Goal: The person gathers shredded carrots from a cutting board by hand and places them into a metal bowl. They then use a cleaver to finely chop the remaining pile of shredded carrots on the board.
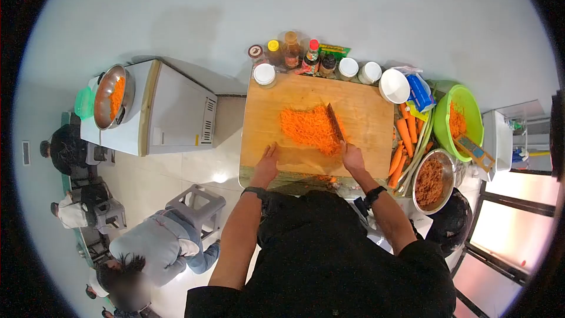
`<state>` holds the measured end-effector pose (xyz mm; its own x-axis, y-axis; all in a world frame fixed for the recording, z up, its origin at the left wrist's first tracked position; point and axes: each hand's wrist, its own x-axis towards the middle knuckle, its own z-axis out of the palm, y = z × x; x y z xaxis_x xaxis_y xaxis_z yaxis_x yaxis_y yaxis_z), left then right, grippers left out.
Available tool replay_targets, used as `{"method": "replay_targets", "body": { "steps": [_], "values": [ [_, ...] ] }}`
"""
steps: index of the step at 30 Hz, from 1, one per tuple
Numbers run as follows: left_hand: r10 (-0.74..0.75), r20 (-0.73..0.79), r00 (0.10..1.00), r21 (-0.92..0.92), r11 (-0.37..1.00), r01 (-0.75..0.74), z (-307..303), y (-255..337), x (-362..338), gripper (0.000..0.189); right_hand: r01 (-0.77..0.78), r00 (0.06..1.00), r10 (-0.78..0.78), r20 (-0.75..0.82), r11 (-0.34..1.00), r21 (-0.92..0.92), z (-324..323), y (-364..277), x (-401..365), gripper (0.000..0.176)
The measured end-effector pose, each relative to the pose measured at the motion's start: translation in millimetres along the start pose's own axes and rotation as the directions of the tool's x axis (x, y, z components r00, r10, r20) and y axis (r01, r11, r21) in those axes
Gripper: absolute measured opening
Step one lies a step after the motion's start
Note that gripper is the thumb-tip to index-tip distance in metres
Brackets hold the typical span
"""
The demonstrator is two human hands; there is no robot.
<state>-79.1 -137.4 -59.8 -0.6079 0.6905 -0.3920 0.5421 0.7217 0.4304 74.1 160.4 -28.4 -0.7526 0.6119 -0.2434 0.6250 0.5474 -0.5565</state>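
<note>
A heap of shredded carrot (306, 129) lies in the middle of the wooden cutting board (265, 97). My right hand (352, 158) grips the handle of a kitchen knife (336, 122), whose dark blade stands on edge at the right side of the heap. Bits of carrot cling around the blade. My left hand (267, 164) rests at the board's left front, fingers stretched out, holding nothing and apart from the heap. A few carrot scraps (329, 179) lie along the front edge, below the board.
Behind the board stand several sauce bottles (292, 50) and white-lidded jars (348, 68), plus a white bowl (394, 86). Whole carrots (405, 135), green onions (421, 147), a green basin (474, 119) and a metal bowl of brown minced food (431, 184) are at right. People sit at left.
</note>
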Motion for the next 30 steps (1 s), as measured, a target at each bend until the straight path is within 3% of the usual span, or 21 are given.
{"method": "replay_targets", "body": {
  "steps": [2, 4, 8, 10, 13, 17, 19, 20, 22, 23, 25, 26, 28, 30],
  "values": [
    [-0.004, -0.006, 1.0, -0.021, 1.0, 0.004, -4.1, -4.1, 3.4, 0.081, -0.067, 0.994, 0.067, 0.088, 0.998, -0.006, -10.1, -14.2, 2.4, 0.053],
    [0.043, 0.011, 0.999, 0.019, 0.999, -0.043, 2.4, -8.2, 2.4, 0.082, -0.034, 0.999, 0.034, 0.002, 0.994, 0.102, -12.4, -15.8, -9.3, 0.056],
    [0.133, 0.014, 0.991, 0.085, 0.987, -0.134, -3.1, -5.7, 9.4, 0.079, -0.01, 0.999, 0.01, -0.052, 1.0, -0.003, -9.4, -6.5, 0.9, 0.053],
    [0.119, 0.044, 0.992, 0.138, 0.983, -0.124, -22.0, 8.7, -5.5, 0.074, -0.122, 0.991, 0.119, 0.066, 0.992, 0.035, -28.0, -25.0, -3.4, 0.055],
    [0.062, -0.026, 0.998, -0.01, 0.998, -0.063, -9.0, 5.3, -4.8, 0.07, -0.093, 0.996, 0.094, -0.001, 0.995, 0.025, -14.1, -17.9, -9.2, 0.055],
    [0.03, -0.013, 0.999, -0.024, 0.999, -0.03, -3.0, -2.1, -5.1, 0.071, -0.074, 0.995, 0.075, 0.061, 0.997, -0.007, -7.6, -18.4, -10.1, 0.053],
    [0.059, 0.01, 0.998, 0.12, 0.991, -0.059, -5.3, 3.2, -5.3, 0.073, 0.373, 0.925, -0.377, -0.037, 0.924, -0.088, 11.9, -0.7, -14.4, 0.05],
    [0.063, 0.013, 0.998, 0.115, 0.991, -0.064, -3.7, 5.7, -4.0, 0.073, 0.368, 0.927, -0.373, -0.035, 0.925, -0.094, 14.4, 4.1, -14.2, 0.05],
    [0.102, -0.04, 0.994, 0.136, 0.986, -0.096, 6.0, -4.5, 1.6, 0.076, 0.046, 0.995, -0.037, 0.092, 0.994, -0.095, 16.1, -8.5, -10.3, 0.048],
    [0.105, -0.04, 0.994, 0.139, 0.985, -0.098, 9.1, -10.5, 5.7, 0.076, 0.044, 0.995, -0.036, 0.088, 0.995, -0.093, 12.5, -12.1, -9.9, 0.048],
    [0.115, -0.027, 0.993, 0.176, 0.978, -0.109, 15.1, -12.6, 6.1, 0.078, 0.21, 0.978, -0.209, 0.025, 0.974, -0.083, 0.2, -18.0, -16.0, 0.048],
    [0.114, -0.019, 0.993, 0.172, 0.979, -0.109, 15.6, -11.6, 3.5, 0.078, 0.205, 0.979, -0.203, 0.031, 0.975, -0.085, -4.6, -21.4, -20.6, 0.048],
    [0.002, 0.066, 0.998, 0.081, 0.997, -0.007, -3.5, 0.2, -0.5, 0.078, -0.035, 0.998, 0.033, 0.06, 0.999, 0.036, -11.1, -26.9, -23.5, 0.047],
    [0.0, 0.068, 0.998, 0.088, 0.996, -0.006, -15.1, 8.7, -3.8, 0.078, 0.012, 0.998, -0.012, 0.058, 1.0, 0.013, 2.9, -6.7, -20.6, 0.047]
  ]
}}
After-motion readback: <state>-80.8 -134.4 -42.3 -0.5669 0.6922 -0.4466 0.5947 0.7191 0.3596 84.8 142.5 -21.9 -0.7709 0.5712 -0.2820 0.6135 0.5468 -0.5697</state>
